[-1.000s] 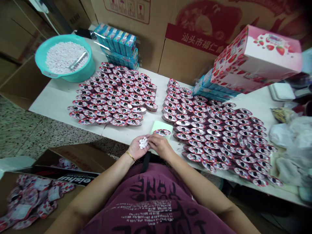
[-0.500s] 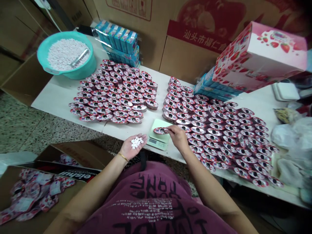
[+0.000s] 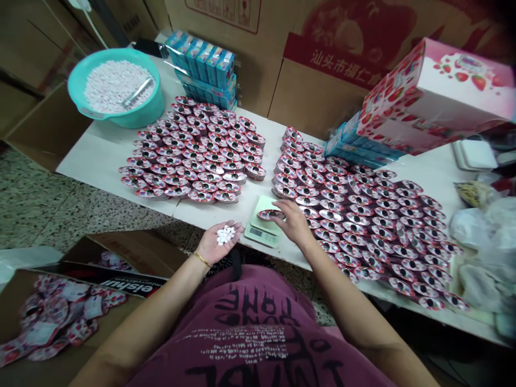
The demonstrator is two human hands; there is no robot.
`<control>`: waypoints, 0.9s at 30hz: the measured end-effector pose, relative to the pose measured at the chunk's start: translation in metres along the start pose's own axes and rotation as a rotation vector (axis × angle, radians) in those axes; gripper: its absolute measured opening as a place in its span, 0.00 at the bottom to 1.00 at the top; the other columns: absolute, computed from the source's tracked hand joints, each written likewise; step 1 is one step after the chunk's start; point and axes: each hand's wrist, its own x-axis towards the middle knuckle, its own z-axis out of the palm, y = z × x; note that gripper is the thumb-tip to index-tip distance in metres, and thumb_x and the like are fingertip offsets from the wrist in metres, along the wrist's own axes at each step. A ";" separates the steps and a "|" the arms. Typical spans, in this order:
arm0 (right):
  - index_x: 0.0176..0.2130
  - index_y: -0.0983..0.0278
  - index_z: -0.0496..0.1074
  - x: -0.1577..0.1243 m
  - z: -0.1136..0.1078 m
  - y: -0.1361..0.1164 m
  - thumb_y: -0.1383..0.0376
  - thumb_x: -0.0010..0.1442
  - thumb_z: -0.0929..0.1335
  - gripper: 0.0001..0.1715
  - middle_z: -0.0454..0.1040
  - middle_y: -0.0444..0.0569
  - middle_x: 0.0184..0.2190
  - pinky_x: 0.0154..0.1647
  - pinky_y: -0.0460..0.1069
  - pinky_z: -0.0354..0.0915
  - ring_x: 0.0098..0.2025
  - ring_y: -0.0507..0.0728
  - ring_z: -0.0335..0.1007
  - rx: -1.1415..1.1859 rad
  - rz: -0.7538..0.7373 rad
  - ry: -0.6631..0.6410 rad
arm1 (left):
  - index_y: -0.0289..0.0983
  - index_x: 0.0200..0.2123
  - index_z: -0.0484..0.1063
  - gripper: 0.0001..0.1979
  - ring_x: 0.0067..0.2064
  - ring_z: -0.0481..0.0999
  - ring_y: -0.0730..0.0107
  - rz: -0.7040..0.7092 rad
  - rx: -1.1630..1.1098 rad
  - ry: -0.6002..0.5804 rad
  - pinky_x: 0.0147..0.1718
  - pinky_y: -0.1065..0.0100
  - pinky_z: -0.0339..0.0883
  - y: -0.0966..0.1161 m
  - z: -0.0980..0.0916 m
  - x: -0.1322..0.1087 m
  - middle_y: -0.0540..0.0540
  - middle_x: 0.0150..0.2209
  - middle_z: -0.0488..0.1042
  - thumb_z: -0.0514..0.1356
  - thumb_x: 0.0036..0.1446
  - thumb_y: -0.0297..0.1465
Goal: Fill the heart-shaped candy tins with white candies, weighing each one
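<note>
White table (image 3: 94,161). Far left: turquoise basin (image 3: 155,105); just right of it, stacked blue boxes (image 3: 205,62). Left of middle: block of red-rimmed oval packs (image 3: 197,153). Near edge, middle: pale green scale (image 3: 264,238). Right: larger pack block (image 3: 365,217), then clear bags (image 3: 489,228).

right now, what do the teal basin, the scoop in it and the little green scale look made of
Basin: probably smooth, slightly glossy plastic, given its even colour and moulded rim. Scoop: shiny, perhaps metal, from its silvery glint; clear plastic is possible. Scale: likely satin plastic, its pale casing evenly coloured.
</note>
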 end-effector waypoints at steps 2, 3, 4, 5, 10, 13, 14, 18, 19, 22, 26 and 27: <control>0.47 0.63 0.64 -0.004 -0.003 0.020 0.63 0.49 0.67 0.23 0.65 0.53 0.45 0.47 0.54 0.56 0.48 0.59 0.58 -0.182 0.008 -0.132 | 0.29 0.31 0.70 0.08 0.41 0.72 0.60 0.040 -0.007 0.048 0.35 0.66 0.69 0.007 -0.005 -0.004 0.36 0.34 0.74 0.52 0.49 0.24; 0.49 0.63 0.63 -0.006 -0.002 0.028 0.64 0.48 0.67 0.27 0.64 0.54 0.46 0.47 0.55 0.56 0.48 0.60 0.57 -0.253 0.011 -0.202 | 0.29 0.30 0.70 0.08 0.41 0.72 0.60 0.060 -0.018 0.075 0.35 0.66 0.70 0.010 -0.008 -0.006 0.36 0.34 0.74 0.52 0.49 0.24; 0.50 0.63 0.61 -0.009 0.000 0.033 0.64 0.47 0.68 0.30 0.63 0.54 0.47 0.47 0.55 0.56 0.49 0.60 0.57 -0.309 0.016 -0.257 | 0.29 0.30 0.69 0.08 0.41 0.72 0.60 0.082 -0.035 0.103 0.35 0.66 0.70 0.013 -0.012 -0.007 0.35 0.34 0.74 0.52 0.49 0.24; 0.51 0.63 0.59 -0.011 0.003 0.037 0.64 0.46 0.68 0.32 0.62 0.54 0.48 0.46 0.55 0.56 0.49 0.61 0.56 -0.351 0.026 -0.290 | 0.29 0.30 0.69 0.08 0.41 0.72 0.60 0.100 -0.056 0.129 0.35 0.65 0.70 0.016 -0.016 -0.009 0.36 0.33 0.74 0.52 0.49 0.24; 0.49 0.63 0.61 -0.008 0.016 0.039 0.67 0.50 0.65 0.24 0.64 0.52 0.45 0.44 0.52 0.57 0.46 0.59 0.59 -0.384 0.043 -0.313 | 0.30 0.31 0.69 0.08 0.40 0.73 0.62 0.177 -0.115 0.191 0.35 0.64 0.70 0.029 -0.037 -0.018 0.36 0.33 0.73 0.50 0.50 0.23; 0.47 0.64 0.62 0.010 0.021 0.037 0.66 0.52 0.63 0.20 0.66 0.51 0.42 0.42 0.51 0.58 0.43 0.57 0.60 -0.339 0.044 -0.241 | 0.29 0.31 0.69 0.08 0.40 0.73 0.62 0.219 -0.122 0.206 0.36 0.64 0.70 0.037 -0.050 -0.026 0.36 0.33 0.73 0.50 0.50 0.23; 0.47 0.64 0.61 0.020 0.024 0.035 0.65 0.52 0.63 0.20 0.66 0.52 0.42 0.42 0.50 0.58 0.43 0.57 0.60 -0.339 0.052 -0.198 | 0.29 0.31 0.69 0.09 0.40 0.73 0.62 0.230 -0.129 0.214 0.36 0.63 0.70 0.040 -0.053 -0.028 0.36 0.34 0.73 0.50 0.50 0.23; 0.49 0.65 0.60 0.070 0.048 0.027 0.65 0.52 0.63 0.22 0.65 0.54 0.43 0.43 0.52 0.57 0.43 0.59 0.60 -0.421 0.094 -0.080 | 0.29 0.30 0.69 0.09 0.40 0.73 0.61 0.252 -0.160 0.245 0.35 0.63 0.71 0.049 -0.062 -0.038 0.36 0.34 0.73 0.49 0.51 0.23; 0.49 0.65 0.60 0.082 0.057 0.026 0.66 0.52 0.63 0.22 0.65 0.55 0.44 0.43 0.53 0.57 0.43 0.59 0.60 -0.446 0.108 -0.073 | 0.29 0.30 0.69 0.09 0.40 0.73 0.61 0.256 -0.164 0.246 0.35 0.63 0.71 0.051 -0.062 -0.039 0.36 0.33 0.73 0.49 0.51 0.23; 0.50 0.66 0.60 0.108 0.079 0.028 0.70 0.52 0.62 0.23 0.63 0.57 0.46 0.43 0.54 0.57 0.44 0.60 0.58 -0.468 0.158 -0.055 | 0.29 0.31 0.69 0.09 0.40 0.73 0.61 0.261 -0.170 0.254 0.35 0.63 0.71 0.052 -0.063 -0.040 0.36 0.34 0.74 0.49 0.51 0.23; 0.52 0.65 0.58 0.106 0.081 0.036 0.71 0.52 0.62 0.26 0.59 0.55 0.49 0.46 0.52 0.56 0.49 0.58 0.55 -0.364 0.126 0.006 | 0.30 0.30 0.69 0.10 0.40 0.73 0.61 0.236 -0.153 0.275 0.35 0.62 0.71 0.047 -0.057 -0.035 0.36 0.33 0.74 0.49 0.51 0.22; 0.51 0.65 0.58 0.097 0.073 0.039 0.70 0.52 0.61 0.25 0.59 0.54 0.49 0.46 0.51 0.56 0.49 0.57 0.54 -0.338 0.105 0.035 | 0.29 0.30 0.69 0.10 0.40 0.73 0.61 0.226 -0.147 0.278 0.35 0.63 0.71 0.045 -0.054 -0.034 0.36 0.33 0.74 0.49 0.51 0.22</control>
